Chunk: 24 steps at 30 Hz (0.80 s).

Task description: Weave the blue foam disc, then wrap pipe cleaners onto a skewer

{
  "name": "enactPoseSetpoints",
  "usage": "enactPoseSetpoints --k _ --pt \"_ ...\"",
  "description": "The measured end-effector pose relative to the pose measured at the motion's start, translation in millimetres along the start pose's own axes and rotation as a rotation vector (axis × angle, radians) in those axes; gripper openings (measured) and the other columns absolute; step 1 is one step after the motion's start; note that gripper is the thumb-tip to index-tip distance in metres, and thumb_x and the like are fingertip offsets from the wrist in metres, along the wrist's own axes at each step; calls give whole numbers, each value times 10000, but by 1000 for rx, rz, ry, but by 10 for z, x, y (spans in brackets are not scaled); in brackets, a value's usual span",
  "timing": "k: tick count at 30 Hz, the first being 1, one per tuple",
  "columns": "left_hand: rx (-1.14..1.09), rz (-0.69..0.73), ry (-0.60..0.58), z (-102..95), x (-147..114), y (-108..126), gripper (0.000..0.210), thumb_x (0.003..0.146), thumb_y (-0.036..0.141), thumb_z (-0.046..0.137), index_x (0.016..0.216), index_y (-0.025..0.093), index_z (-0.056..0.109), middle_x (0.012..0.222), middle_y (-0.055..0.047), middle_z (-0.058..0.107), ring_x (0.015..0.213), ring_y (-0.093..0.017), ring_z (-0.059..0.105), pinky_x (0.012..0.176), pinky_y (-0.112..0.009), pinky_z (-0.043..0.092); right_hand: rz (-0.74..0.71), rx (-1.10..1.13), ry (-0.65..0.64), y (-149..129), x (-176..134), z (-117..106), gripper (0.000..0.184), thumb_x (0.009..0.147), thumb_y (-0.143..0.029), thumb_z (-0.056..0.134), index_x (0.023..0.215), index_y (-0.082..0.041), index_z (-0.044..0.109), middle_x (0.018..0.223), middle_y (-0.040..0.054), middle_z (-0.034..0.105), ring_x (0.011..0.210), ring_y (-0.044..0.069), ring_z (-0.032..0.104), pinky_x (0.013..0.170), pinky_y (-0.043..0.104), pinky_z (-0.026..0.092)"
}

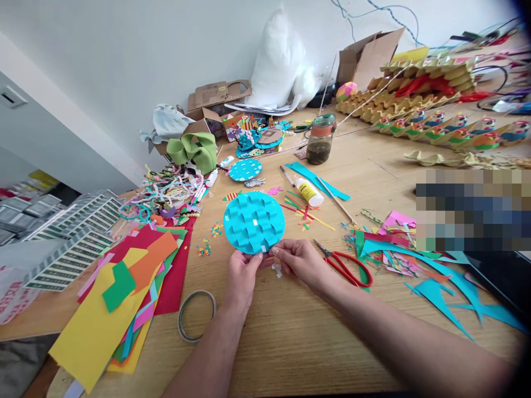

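A round blue paper disc (254, 221), covered with rows of raised, wave-like blue paper strips, is held tilted up above the table. Small white patches show at its middle and near its lower edge. My left hand (244, 276) grips the bottom edge, thumb in front and the other fingers hidden behind. At the lower right edge, the thumb and forefinger of my right hand (301, 262) are pinched together close to a white patch. Just right of that hand lie red-handled scissors (346, 265). A roll of tape (196, 315) lies left of my left forearm.
Coloured paper sheets (95, 315) are piled at left, with pipe cleaners (161, 190) behind. A glue bottle (309, 192), paper strips and a glass jar (321, 141) stand or lie beyond the disc. Blue paper scraps (440, 298) and egg trays (415, 94) occupy the right side.
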<state>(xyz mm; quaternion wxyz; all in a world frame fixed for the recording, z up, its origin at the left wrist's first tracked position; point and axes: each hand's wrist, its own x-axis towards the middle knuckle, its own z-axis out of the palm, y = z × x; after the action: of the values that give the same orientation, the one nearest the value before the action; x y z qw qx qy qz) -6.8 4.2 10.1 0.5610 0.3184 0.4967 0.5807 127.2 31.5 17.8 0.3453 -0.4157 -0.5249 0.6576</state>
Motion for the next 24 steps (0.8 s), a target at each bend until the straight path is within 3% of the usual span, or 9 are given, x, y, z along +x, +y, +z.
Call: enactPoseSetpoints --k 7,24 --pt "-9 8 47 0 3 14 289 603 251 752 839 128 639 830 -74 724 760 -235 681 678 -345 528 12 -67 4 -30 -17 0 326 699 -473 616 659 -153 561 402 -62 447 360 59 313 375 211 198" --pt "-5 5 26 13 -12 17 263 622 221 728 850 117 650 835 -85 724 765 -225 683 696 -345 541 7 -79 -2 -14 -12 6 291 705 -445 599 667 -158 565 409 -61 451 365 66 335 378 210 215"
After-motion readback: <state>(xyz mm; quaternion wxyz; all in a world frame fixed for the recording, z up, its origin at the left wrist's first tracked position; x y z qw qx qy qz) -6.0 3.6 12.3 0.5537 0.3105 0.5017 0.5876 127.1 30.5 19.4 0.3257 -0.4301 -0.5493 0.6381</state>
